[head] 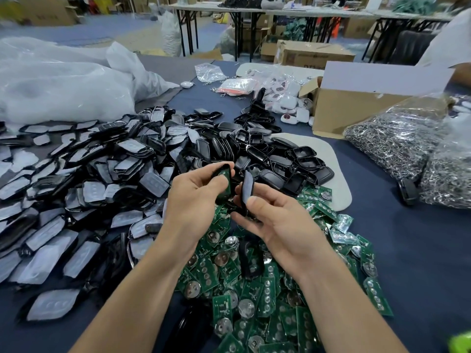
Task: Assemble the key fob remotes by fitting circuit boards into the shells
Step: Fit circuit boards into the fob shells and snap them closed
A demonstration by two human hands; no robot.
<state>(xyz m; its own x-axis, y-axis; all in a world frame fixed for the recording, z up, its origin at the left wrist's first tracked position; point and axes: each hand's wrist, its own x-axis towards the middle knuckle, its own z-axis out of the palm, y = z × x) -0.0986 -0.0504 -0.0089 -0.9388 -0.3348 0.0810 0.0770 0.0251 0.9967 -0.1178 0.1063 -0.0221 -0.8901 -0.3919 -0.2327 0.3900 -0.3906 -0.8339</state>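
Left hand [196, 197] grips board-filled shell [224, 180]; right hand [277, 225] pinches cover [247, 187]

Even overhead light is falling softly; glare is showing on the plastic bags [58, 82]; edges are bending and blurring.

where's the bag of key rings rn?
Head view, far right of the table: the clear bag of key rings lies just in front of the open cardboard box, right of the black shell pile.
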